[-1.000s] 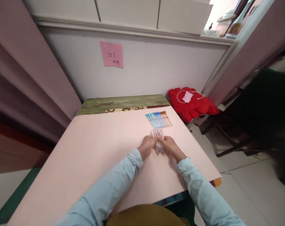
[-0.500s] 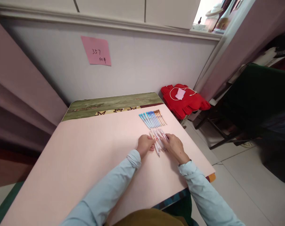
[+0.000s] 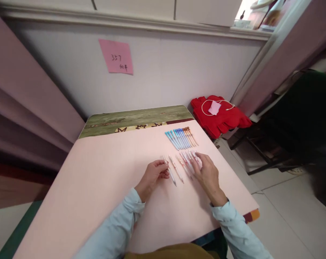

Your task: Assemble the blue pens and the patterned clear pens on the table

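Several clear pens (image 3: 182, 164) lie spread side by side on the pink table (image 3: 103, 187). My left hand (image 3: 152, 175) rests at their left end, its fingers curled round the leftmost clear pen (image 3: 169, 171). To the right, my right hand (image 3: 207, 172) lies over the pens at that end, fingers stretched and pressing on them. Farther back sits a neat row of blue and orange pens (image 3: 181, 137), untouched.
The table's far end shows a green patterned cloth (image 3: 137, 117). A red cushion with a white cable (image 3: 220, 114) sits right of the table. A dark chair (image 3: 294, 118) stands at the far right. A pink note (image 3: 116, 57) hangs on the wall.
The bundle of clear pens held between both hands has been laid down and spread out. My left hand has drawn one pen off to the left.
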`<state>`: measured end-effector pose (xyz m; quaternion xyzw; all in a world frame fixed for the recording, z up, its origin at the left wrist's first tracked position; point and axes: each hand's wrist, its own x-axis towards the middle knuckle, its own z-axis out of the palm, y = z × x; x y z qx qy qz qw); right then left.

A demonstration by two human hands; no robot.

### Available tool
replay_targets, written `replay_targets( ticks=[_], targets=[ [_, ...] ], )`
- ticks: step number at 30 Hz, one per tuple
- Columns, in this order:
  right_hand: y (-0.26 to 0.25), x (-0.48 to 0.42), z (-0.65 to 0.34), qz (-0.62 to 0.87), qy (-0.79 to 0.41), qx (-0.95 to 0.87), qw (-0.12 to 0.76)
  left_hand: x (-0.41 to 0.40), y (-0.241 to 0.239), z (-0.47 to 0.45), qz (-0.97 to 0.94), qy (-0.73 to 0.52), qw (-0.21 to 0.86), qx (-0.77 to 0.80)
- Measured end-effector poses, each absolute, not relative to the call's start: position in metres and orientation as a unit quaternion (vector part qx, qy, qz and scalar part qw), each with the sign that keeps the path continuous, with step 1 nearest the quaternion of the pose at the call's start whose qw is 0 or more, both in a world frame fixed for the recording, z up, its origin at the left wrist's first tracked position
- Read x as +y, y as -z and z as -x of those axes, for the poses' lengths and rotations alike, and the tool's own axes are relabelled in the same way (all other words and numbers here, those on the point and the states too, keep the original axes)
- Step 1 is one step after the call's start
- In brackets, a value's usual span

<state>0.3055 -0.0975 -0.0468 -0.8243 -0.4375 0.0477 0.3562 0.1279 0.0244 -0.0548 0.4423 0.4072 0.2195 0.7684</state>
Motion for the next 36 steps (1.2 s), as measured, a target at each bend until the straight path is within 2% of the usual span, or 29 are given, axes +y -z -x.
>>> replay_targets(
  ticks=[1,6,10,14,19,31,34,36],
  targets=[
    [0.043,-0.092,-0.290,0.802,-0.095,-0.446,0.387,0.025,0.053,-0.117,-0.426,-0.243,0.771,0.405],
    [0.035,-0.065,-0.201,0.589,-0.542,-0.418,0.429,0.020,0.042,-0.062,-0.426,-0.339,0.738,0.399],
    [0.042,-0.054,-0.152,0.426,-0.694,-0.302,0.495,0.011,0.034,-0.021,-0.404,-0.388,0.732,0.388],
    [0.054,-0.049,-0.128,0.282,-0.822,-0.175,0.462,0.006,0.033,0.008,-0.323,-0.405,0.791,0.325],
    [0.051,-0.041,-0.114,0.212,-0.870,-0.112,0.431,0.012,0.036,0.019,-0.296,-0.423,0.793,0.322],
    [0.029,-0.010,-0.098,0.254,-0.837,-0.162,0.456,0.045,0.022,0.025,-0.280,-0.456,0.773,0.341],
    [0.031,-0.004,-0.095,0.326,-0.787,-0.224,0.473,0.051,0.024,0.021,-0.272,-0.460,0.766,0.359],
    [0.034,-0.001,-0.095,0.410,-0.704,-0.307,0.492,0.053,0.024,0.017,-0.267,-0.463,0.760,0.369]
  ],
)
